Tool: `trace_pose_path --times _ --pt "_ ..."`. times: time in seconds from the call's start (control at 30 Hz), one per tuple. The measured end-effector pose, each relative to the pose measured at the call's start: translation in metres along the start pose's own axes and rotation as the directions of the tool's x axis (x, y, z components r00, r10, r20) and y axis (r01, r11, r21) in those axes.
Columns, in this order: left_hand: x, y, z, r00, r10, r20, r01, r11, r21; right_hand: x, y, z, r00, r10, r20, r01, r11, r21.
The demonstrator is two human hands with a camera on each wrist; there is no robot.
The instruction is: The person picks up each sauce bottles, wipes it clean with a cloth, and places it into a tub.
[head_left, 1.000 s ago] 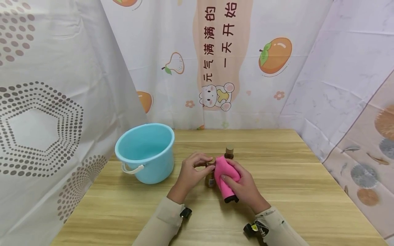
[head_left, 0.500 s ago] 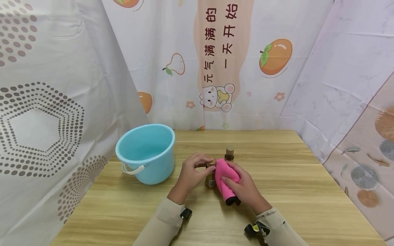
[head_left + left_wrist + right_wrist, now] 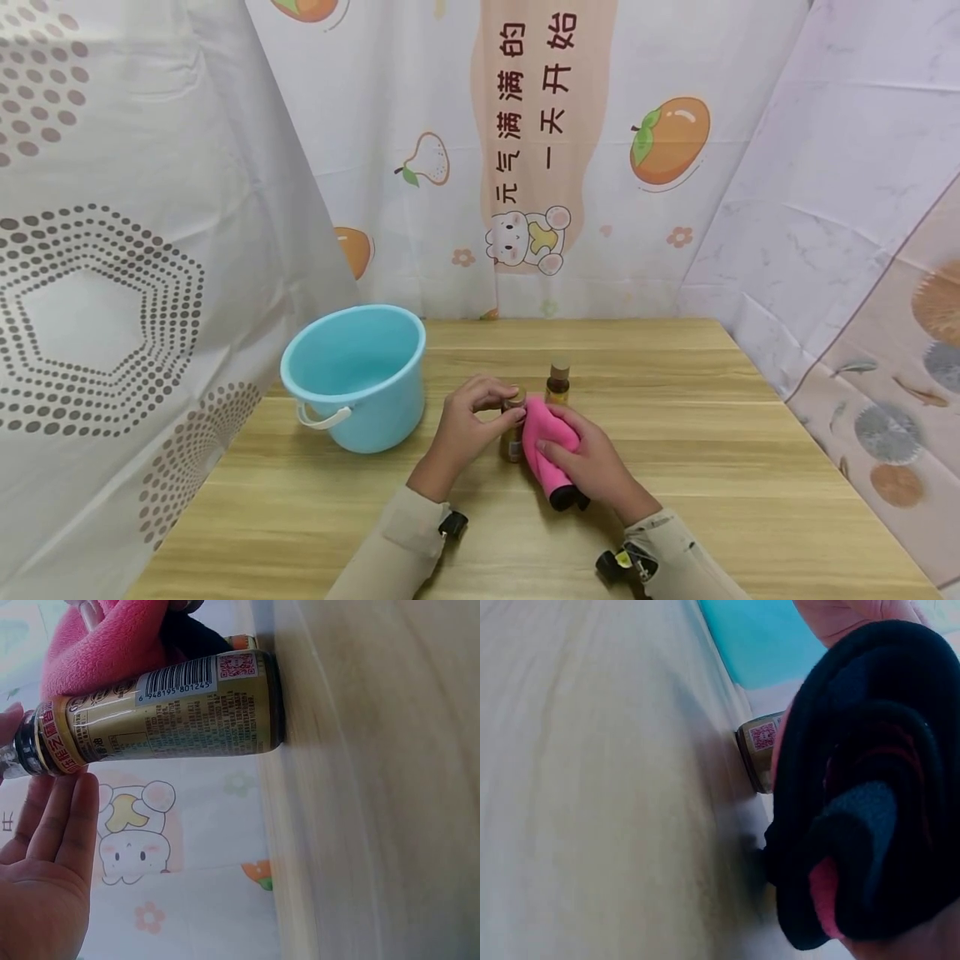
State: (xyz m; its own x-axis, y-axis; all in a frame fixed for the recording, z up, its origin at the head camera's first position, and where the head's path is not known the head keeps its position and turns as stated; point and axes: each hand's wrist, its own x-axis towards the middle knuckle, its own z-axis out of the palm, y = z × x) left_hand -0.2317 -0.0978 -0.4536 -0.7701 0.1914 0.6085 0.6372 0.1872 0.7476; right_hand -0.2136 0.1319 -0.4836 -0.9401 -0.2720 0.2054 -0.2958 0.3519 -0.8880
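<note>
My left hand [image 3: 465,425] pinches a small glass bottle [image 3: 513,448] near its cap, thumb and fingers around the neck. The bottle stands upright on the wooden table; its gold label with a barcode shows in the left wrist view. A folded pink cloth [image 3: 553,433] with black edging is gripped in my right hand [image 3: 596,467]. Against the bottle's right side lies the fuzzy pink face of the cloth [image 3: 112,649]. In the right wrist view its black-edged folds [image 3: 855,825] cover most of the bottle. Behind the cloth stands a second brown bottle [image 3: 558,387].
A light blue bucket [image 3: 382,417] with a white handle [image 3: 322,417] stands on the left of the wooden table [image 3: 720,467]. Printed curtains [image 3: 435,217] hang behind the table and along both sides.
My right hand has slid the pink cloth a little down and toward me along the bottle. More of the second bottle shows above it. My left hand keeps its place.
</note>
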Motion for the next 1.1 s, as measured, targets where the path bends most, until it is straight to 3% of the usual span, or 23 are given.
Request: trace_pose_path --times 0.27,0.67,1.1 --pt "0.0001 0.0031 0.0001 1.000 -0.013 -0.017 0.013 0.999 0.046 0.0022 0.0047 0.0011 0.998 0.052 0.047 -0.049 0.997 -0.062" --pt "-0.0009 -0.0010 -0.0016 1.000 -0.009 -0.009 0.010 0.999 0.047 0.0023 0.0021 0.0005 0.994 0.047 0.095 -0.042 0.998 -0.047" --pt "-0.0021 -0.0019 -0.0016 1.000 0.004 0.012 -0.004 0.999 0.052 -0.0010 0.0027 0.0008 0.995 0.091 0.038 -0.089 0.994 -0.067"
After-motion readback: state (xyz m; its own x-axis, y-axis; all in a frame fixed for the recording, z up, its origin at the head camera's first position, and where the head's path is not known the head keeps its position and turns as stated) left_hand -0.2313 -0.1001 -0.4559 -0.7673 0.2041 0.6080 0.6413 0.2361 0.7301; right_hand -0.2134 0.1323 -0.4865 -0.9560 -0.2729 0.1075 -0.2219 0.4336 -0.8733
